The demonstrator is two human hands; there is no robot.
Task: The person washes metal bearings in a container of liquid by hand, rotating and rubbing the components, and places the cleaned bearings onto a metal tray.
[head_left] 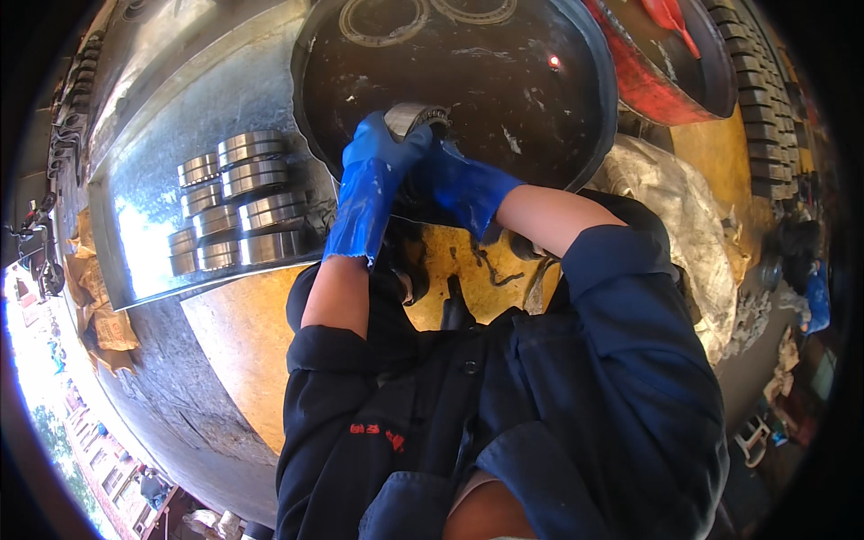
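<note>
Both my hands wear blue rubber gloves and meet over the near edge of a wide basin [600, 144] of dark liquid. A shiny roller bearing [416, 117], tilted, is held between them, with a row of rollers along its right side. My left hand [385, 144] is closed round its left and near side, the thumb pressing against it. From the right, my right hand [441, 175] reaches to the bearing's underside; its fingers are mostly hidden in shadow. Two metal rings, a larger ring [382, 40] and another ring [475, 18], lie at the basin's far side.
Several stacked bearing rings [252, 178] stand on a shiny metal sheet [144, 216] at the left. A red tub [648, 85] with a red tool [670, 22] in it is at the far right, beside a treaded tyre [760, 99]. A crumpled pale sack [679, 225] lies right of the basin.
</note>
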